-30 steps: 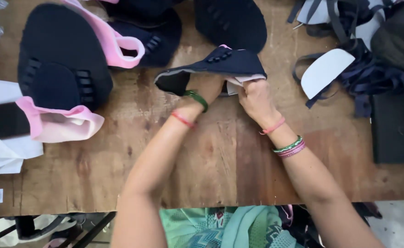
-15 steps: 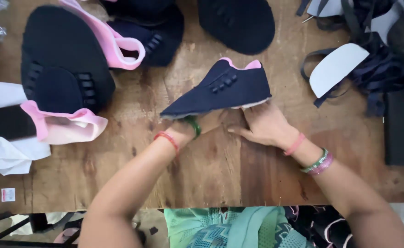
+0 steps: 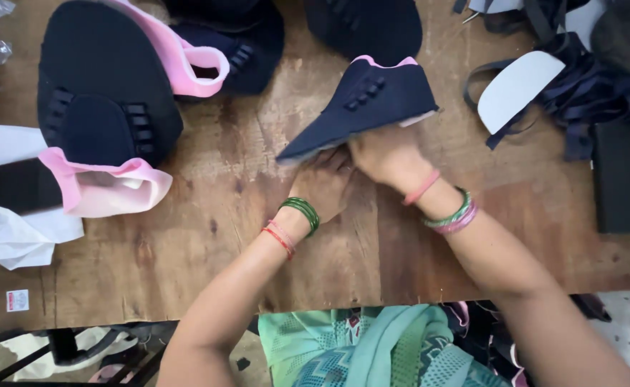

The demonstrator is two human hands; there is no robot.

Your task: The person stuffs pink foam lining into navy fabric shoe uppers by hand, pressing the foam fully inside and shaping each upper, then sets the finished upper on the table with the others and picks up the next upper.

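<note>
Near the table's (image 3: pixel 186 272) left edge lies a stack of navy uppers with pink lining (image 3: pixel 100 122), white paper just beside it. Toward the middle, the left hand (image 3: pixel 322 183) curls its fingers under the navy shoe upper (image 3: pixel 368 100), and the right hand (image 3: pixel 383 154) grips its lower edge. A second ago the piece lay folded low; now it stands opened, pink collar up, so shaping appears underway. Dark straps (image 3: pixel 587 93) crowd the far right corner

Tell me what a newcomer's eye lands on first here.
A navy shoe upper with pink lining, held up mid-table by the left hand and right hand. At the left lies a stack of navy uppers, with pink linings, on the wooden table.
</note>
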